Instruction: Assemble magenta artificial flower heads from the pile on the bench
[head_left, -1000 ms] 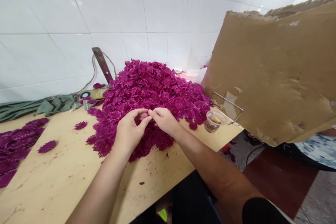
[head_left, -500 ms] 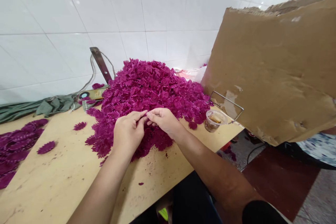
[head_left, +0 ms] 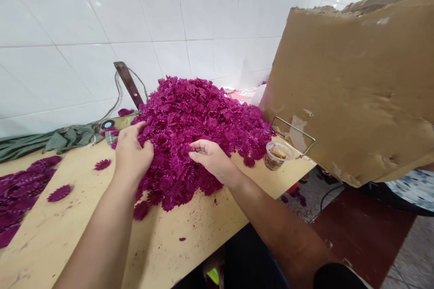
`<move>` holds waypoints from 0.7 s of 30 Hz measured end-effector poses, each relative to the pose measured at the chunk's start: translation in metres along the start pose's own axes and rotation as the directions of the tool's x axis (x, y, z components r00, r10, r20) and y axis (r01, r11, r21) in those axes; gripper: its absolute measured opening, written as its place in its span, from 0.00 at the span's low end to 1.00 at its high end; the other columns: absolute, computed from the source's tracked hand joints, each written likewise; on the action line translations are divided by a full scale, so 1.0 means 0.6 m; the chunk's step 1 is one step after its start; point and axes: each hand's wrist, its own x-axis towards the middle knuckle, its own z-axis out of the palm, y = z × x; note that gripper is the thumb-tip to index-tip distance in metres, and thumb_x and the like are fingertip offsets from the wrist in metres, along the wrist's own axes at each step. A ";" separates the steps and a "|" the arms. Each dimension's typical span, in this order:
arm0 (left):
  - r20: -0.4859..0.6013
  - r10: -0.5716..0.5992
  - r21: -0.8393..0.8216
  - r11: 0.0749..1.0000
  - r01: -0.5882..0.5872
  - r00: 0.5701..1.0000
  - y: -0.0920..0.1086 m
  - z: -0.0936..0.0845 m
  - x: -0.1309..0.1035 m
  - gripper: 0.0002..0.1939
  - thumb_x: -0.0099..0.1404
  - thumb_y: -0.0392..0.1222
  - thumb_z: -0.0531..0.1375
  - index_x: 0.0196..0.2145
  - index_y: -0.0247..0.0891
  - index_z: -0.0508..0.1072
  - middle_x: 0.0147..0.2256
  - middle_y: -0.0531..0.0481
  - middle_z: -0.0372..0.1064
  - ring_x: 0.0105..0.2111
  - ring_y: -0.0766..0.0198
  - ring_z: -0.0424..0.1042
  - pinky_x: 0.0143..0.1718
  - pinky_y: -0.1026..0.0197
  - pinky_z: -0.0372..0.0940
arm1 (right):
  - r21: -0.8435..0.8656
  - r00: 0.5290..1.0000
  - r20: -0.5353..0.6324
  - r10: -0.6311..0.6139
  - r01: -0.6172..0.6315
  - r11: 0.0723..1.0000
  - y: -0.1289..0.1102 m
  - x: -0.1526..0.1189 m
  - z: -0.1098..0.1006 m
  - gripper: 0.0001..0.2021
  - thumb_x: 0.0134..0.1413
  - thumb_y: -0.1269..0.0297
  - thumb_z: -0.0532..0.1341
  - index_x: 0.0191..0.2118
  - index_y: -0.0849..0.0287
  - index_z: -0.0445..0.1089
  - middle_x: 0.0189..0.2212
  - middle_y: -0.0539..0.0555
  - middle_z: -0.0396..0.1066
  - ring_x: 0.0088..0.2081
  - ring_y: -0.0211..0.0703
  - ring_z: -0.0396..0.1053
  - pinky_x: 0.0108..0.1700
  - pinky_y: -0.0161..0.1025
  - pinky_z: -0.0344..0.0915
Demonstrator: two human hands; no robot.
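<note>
A large heap of magenta flower-shaped pieces (head_left: 200,117) lies on the pale wooden table (head_left: 176,244). My left hand (head_left: 132,149) is at the heap's left edge, its thumb and fingers apart with nothing seen between them. Over the heap's front middle, my right hand (head_left: 212,158) has thumb and fingertips close together at a magenta flower piece (head_left: 185,151). Two single pieces, one of them a flat oval one (head_left: 58,193), lie left of my left hand.
More magenta pieces (head_left: 23,189) lie at far left. Behind them is a green cloth (head_left: 68,137). To the right stand a plastic cup (head_left: 275,156), a wire frame (head_left: 294,128) and a large cardboard sheet (head_left: 356,86). White tiled wall (head_left: 142,13) rises behind.
My left hand has moved left and away from my right hand, and its fingers have opened. My right hand has stayed nearly in place. Some pieces at the heap's front left have shifted.
</note>
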 end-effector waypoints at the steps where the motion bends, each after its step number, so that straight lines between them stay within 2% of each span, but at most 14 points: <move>1: 0.011 0.039 0.045 0.998 -0.040 0.999 0.003 0.001 -0.005 0.17 0.51 0.34 0.52 0.39 0.34 0.71 0.41 0.40 0.69 0.46 0.53 0.66 0.51 0.47 0.58 | 0.034 1.000 0.004 0.027 -0.027 0.999 0.000 0.002 0.000 0.05 0.43 0.78 0.57 0.27 0.61 0.64 0.22 0.45 0.62 0.25 0.30 0.59 0.34 0.33 0.57; 3: 0.022 0.028 0.053 0.998 -0.029 0.999 0.016 0.003 -0.018 0.13 0.54 0.38 0.52 0.35 0.37 0.73 0.39 0.43 0.70 0.45 0.52 0.66 0.51 0.47 0.58 | 0.095 0.998 0.014 0.059 -0.061 0.994 0.002 0.005 0.000 0.05 0.43 0.77 0.57 0.26 0.61 0.64 0.21 0.44 0.61 0.23 0.29 0.58 0.33 0.33 0.56; 6: 0.057 0.026 -0.032 0.999 -0.024 0.998 0.039 0.006 -0.041 0.13 0.57 0.45 0.51 0.32 0.40 0.73 0.35 0.46 0.71 0.39 0.56 0.69 0.47 0.50 0.61 | 0.190 0.995 0.032 0.095 -0.099 0.977 0.010 0.008 0.001 0.04 0.42 0.75 0.58 0.24 0.60 0.63 0.20 0.44 0.60 0.23 0.29 0.57 0.32 0.33 0.56; 11: 0.044 0.077 -0.107 0.992 -0.072 0.996 0.055 0.010 -0.059 0.13 0.58 0.45 0.51 0.33 0.40 0.74 0.33 0.48 0.71 0.38 0.59 0.69 0.44 0.55 0.62 | 0.279 0.993 0.024 0.120 -0.122 0.953 0.019 0.014 0.002 0.07 0.37 0.73 0.62 0.24 0.60 0.61 0.21 0.44 0.63 0.22 0.29 0.58 0.30 0.33 0.57; 14: 0.094 0.038 -0.200 0.980 -0.019 0.995 0.060 0.009 -0.066 0.13 0.58 0.45 0.52 0.33 0.39 0.74 0.35 0.48 0.71 0.38 0.60 0.69 0.44 0.57 0.63 | 0.211 0.998 0.016 0.065 -0.066 0.975 0.023 0.019 0.001 0.06 0.36 0.73 0.62 0.24 0.61 0.63 0.19 0.44 0.62 0.22 0.29 0.57 0.29 0.33 0.56; 17: 0.180 0.052 -0.257 0.967 -0.005 0.982 0.069 0.007 -0.077 0.12 0.57 0.46 0.55 0.34 0.40 0.74 0.35 0.49 0.71 0.38 0.61 0.69 0.44 0.57 0.63 | 0.054 0.999 0.009 -0.038 0.038 0.998 0.027 0.024 -0.002 0.04 0.38 0.71 0.61 0.22 0.61 0.64 0.18 0.43 0.60 0.21 0.30 0.55 0.28 0.33 0.54; 21: 0.232 0.069 -0.264 0.964 -0.006 0.970 0.082 0.010 -0.091 0.12 0.54 0.47 0.58 0.35 0.40 0.74 0.35 0.49 0.71 0.37 0.61 0.70 0.45 0.56 0.63 | -0.175 0.986 -0.060 -0.155 0.143 0.974 0.031 0.030 -0.006 0.09 0.39 0.67 0.62 0.19 0.61 0.60 0.16 0.43 0.57 0.21 0.30 0.53 0.26 0.33 0.51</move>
